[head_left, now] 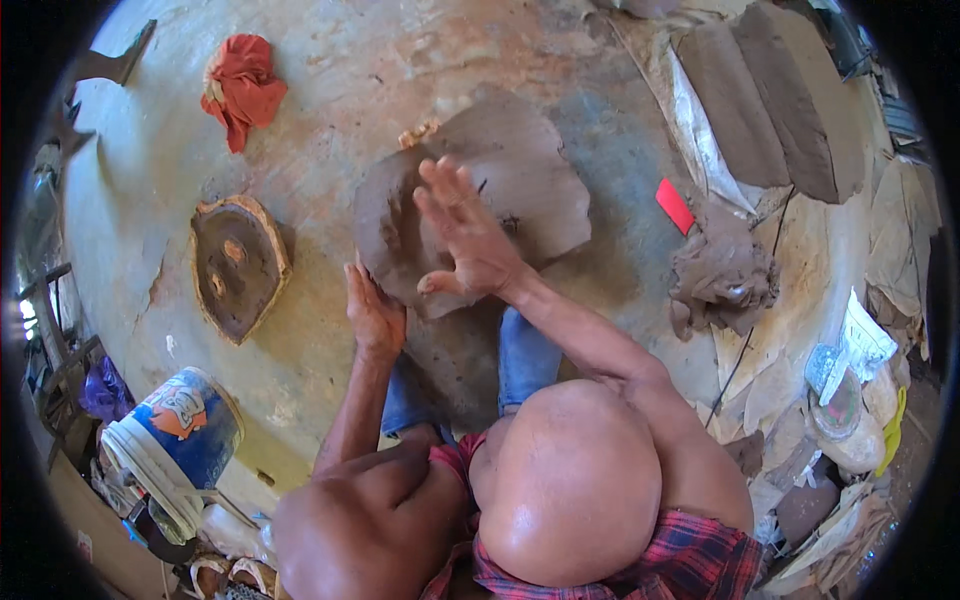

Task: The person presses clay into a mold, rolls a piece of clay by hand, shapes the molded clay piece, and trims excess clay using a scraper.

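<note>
A wide grey-brown sheet of clay with ragged edges lies before me, with finger-like dents along its left part. My right hand is over it with fingers spread and a little blurred; whether it touches the surface I cannot tell. My left hand is at the sheet’s lower left edge, fingers stretched out against it, some partly hidden. To the left sits a shallow rimmed mould with small lumps inside. A rough heap of clay lies to the right, beside a red flat piece.
A red cloth lies at the back left. Stacked dark slabs lie at the back right. A bucket and purple bag are at the lower left. Papers, bags and containers crowd the right side.
</note>
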The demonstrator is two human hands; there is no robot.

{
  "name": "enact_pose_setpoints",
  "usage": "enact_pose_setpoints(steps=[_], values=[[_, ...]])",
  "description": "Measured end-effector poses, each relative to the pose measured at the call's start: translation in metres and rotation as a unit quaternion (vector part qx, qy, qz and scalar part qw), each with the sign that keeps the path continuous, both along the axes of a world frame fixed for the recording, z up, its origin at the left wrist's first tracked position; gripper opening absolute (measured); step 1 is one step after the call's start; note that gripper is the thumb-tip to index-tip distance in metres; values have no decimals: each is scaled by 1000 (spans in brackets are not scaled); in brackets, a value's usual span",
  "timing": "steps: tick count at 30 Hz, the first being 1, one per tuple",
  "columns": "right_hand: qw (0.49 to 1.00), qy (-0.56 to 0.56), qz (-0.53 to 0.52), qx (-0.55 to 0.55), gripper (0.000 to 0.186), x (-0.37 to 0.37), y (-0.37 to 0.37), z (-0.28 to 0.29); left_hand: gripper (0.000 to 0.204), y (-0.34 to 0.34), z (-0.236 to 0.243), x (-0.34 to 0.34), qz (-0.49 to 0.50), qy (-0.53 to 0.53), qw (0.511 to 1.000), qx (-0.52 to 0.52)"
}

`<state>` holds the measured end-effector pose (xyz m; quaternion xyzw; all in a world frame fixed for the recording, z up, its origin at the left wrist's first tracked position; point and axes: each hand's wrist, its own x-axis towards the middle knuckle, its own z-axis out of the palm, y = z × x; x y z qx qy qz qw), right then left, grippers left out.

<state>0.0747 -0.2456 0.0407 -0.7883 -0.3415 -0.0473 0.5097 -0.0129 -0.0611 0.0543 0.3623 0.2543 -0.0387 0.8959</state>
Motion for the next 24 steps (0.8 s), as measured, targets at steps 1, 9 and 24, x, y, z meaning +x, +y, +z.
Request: enact_pose_setpoints(steps=[1,9,24], values=[[1000,9,0,2,101,-2,0,15,69,4,8,-6,-1,3,1000,21],[930,-62,-346,-103,90,13,-36,-4,77,-7,19,-4,-6,-15,1000,-18],[922,193,-144,303,96,38,-55,2,78,2,23,14,0,-44,999,20]])
